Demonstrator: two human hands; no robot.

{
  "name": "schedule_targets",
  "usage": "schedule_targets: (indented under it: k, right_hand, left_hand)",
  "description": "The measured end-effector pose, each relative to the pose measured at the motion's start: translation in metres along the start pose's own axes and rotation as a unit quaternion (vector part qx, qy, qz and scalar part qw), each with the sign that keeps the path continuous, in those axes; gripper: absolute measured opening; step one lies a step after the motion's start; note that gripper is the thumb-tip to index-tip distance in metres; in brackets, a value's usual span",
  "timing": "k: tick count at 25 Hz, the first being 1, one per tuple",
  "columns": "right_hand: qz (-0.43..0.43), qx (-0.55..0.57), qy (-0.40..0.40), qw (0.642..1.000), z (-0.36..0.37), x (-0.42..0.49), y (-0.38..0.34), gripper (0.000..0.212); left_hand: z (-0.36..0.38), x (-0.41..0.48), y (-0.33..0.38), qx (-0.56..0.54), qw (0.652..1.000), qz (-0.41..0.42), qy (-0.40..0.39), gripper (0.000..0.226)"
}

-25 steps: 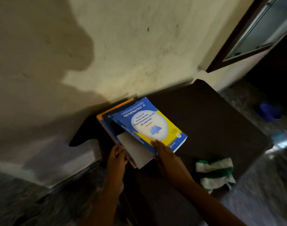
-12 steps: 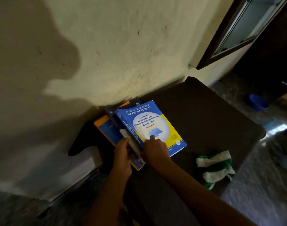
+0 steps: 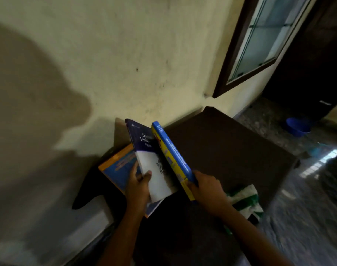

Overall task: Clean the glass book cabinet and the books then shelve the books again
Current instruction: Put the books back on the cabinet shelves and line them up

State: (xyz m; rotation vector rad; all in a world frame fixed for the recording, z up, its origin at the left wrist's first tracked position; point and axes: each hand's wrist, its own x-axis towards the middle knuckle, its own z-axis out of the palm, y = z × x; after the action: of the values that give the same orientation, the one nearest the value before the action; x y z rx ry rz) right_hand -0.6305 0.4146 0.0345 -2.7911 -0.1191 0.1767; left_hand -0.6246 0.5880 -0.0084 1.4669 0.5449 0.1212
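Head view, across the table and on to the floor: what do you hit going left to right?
orange-edged book → left hand → dark purple book → blue-and-yellow book → right hand → green-and-white cloth → blue basin on the floor

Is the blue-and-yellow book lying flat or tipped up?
Tipped up. The blue-and-yellow book is on edge, its near end gripped by the right hand.
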Motion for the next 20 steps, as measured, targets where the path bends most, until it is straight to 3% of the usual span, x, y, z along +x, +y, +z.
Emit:
schedule_targets:
  k: [4, 8, 10, 15, 20]
  right_hand:
    - [0.008, 0.061, 0.07, 0.996, -0.047, -0.034, 0.06, 0.032]
    - [0.009, 0.126, 0.12, 0.985, -0.093, -0.069, 0.151, 0.02]
    - [0.018, 0.148, 0.141, 0.979, -0.117, -0.087, 0.211, 0.025]
    - [0.058, 0.19, 0.202, 0.959, -0.17, -0.139, 0.352, 0.028]
    - [0.125, 0.176, 0.272, 0.938, -0.225, -0.147, 0.479, 0.029]
  left_hand:
    - [0.033, -0.057, 0.041, 0.079, 0.99, 0.111, -0.024, 0.053]
    - [0.104, -0.124, 0.053, 0.183, 0.959, 0.215, -0.017, 0.053]
    - [0.152, -0.16, 0.046, 0.191, 0.948, 0.255, -0.027, 0.056]
    - [0.282, -0.216, 0.036, 0.156, 0.947, 0.268, -0.09, 0.063]
    - [0.437, -0.238, 0.039, 0.137, 0.927, 0.307, -0.167, 0.042]
